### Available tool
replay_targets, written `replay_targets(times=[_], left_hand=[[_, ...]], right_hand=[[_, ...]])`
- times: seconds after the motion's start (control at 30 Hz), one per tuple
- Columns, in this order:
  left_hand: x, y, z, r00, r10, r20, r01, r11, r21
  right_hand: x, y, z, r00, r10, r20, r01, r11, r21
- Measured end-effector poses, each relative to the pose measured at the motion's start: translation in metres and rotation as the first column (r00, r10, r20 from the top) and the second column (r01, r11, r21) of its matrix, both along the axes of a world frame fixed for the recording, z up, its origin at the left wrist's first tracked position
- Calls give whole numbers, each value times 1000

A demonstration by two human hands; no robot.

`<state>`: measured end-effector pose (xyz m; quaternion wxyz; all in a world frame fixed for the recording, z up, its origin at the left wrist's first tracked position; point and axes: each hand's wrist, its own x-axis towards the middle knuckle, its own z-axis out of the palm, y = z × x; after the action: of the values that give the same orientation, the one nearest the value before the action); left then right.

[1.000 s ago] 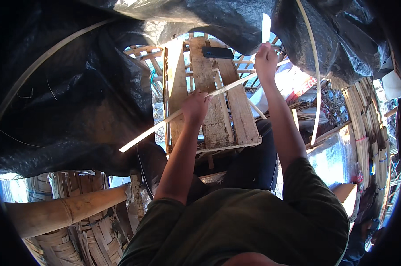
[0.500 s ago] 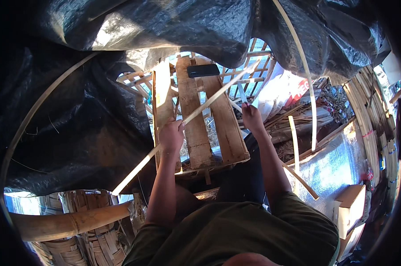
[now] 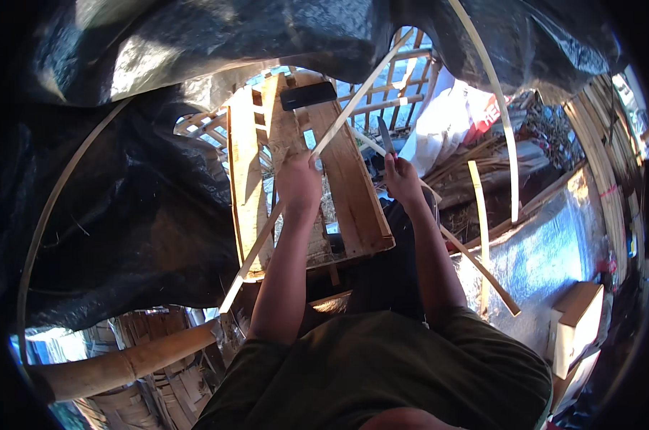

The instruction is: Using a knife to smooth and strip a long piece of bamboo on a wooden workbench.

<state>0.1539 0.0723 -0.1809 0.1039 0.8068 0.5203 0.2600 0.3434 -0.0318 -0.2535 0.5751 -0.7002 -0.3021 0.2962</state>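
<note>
My left hand (image 3: pixel 299 183) is closed around a long, pale bamboo strip (image 3: pixel 353 106), which slants from the lower left up to the far right across a slatted wooden bench (image 3: pixel 346 179). Nearby, my right hand (image 3: pixel 402 179) grips a knife (image 3: pixel 385 135), its blade pointing up and away from me. The blade stands apart from the strip, to its right. At the bench's far end lies a black phone (image 3: pixel 308 96). Another thin strip (image 3: pixel 367 141) passes behind my right hand.
Black plastic sheeting (image 3: pixel 124 236) hangs at left and above. A thick bamboo pole (image 3: pixel 131 365) lies at lower left. On the right are a white sack (image 3: pixel 446 118), an upright strip (image 3: pixel 481 229), a cardboard box (image 3: pixel 577 322) and bundled bamboo strips (image 3: pixel 600 165).
My left hand has shifted right and slightly away, and the strip now slants more steeply. The knife blade has tipped more upright. The whole view has shifted a little.
</note>
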Motion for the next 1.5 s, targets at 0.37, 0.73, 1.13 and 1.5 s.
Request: replay_targets(times=[0.37,0.73,1.13,1.5], left_hand=[[47,52,-52,989,-148,7,148,987,-54],[-102,-8,-15,988,-135,74,147,969,-201],[-143,-31,-20,996,-50,-74,49,999,-17],[-144,-29,-29,999,4,-36,-2,999,37]], right_hand=[[-11,76,5,983,-59,177,43,994,97],[6,169,-4,884,100,456,-16,983,-184],[0,119,22,754,323,572,-219,945,-243],[14,132,10,596,443,670,-191,888,-417]])
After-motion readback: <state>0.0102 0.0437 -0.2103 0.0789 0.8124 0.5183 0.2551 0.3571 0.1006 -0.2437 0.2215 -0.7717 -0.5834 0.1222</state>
